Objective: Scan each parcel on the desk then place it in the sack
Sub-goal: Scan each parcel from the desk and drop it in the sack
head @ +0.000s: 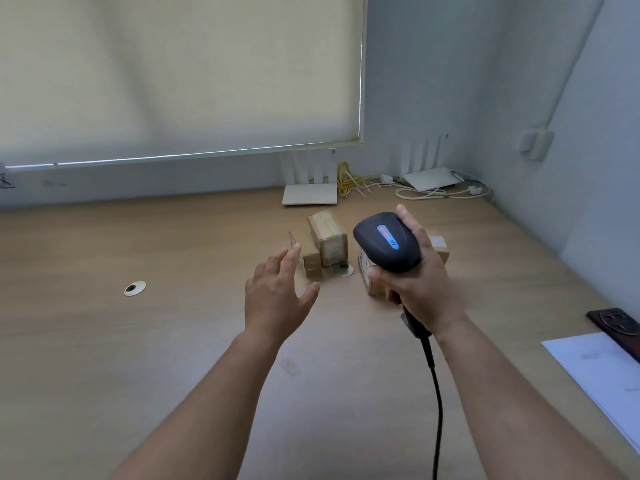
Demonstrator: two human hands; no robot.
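Three small cardboard parcels stand on the wooden desk (173,341). A tall taped parcel (329,237) is in the middle, with a lower one (310,259) against its left side. A third parcel (370,271) lies mostly hidden behind my right hand (415,289), which grips a black barcode scanner (388,242) with a blue light, held above that parcel. My left hand (277,292) hovers with fingers spread, just in front of the low left parcel, holding nothing. No sack is in view.
Two white routers (310,194) (429,178) and tangled yellow and white cables (353,183) sit at the desk's back by the wall. Cable holes (135,288) (344,269) are set in the desktop. White paper (602,375) and a dark tray (618,322) lie at the right edge.
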